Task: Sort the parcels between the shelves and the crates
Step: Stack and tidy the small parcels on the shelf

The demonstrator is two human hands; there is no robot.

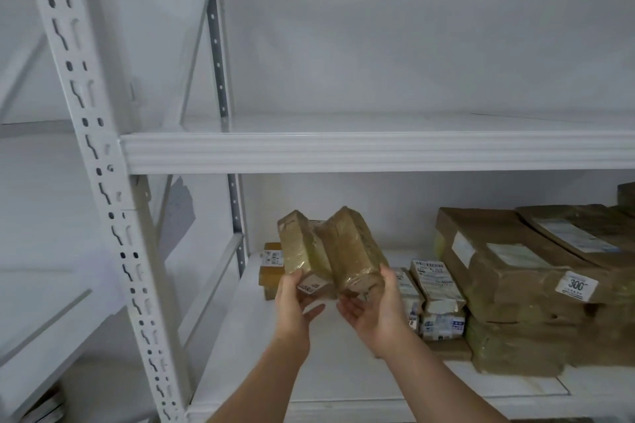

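Observation:
Two small brown taped parcels are held up side by side over the lower shelf (343, 367). My left hand (295, 302) grips the left parcel (302, 251), which carries a white label at its near end. My right hand (374, 309) cups the right parcel (350, 247) from below and from the right. The two parcels lean apart in a V and touch near the bottom. Behind them a small brown box with a barcode label (271, 264) rests at the back left of the same shelf.
Right of my hands stand small white-labelled packets (436, 288) and a stack of large brown parcels (515, 288), one with a "300" sticker. The upper shelf (378, 151) holds nothing visible. A white perforated upright (103, 182) stands at left. No crate is in view.

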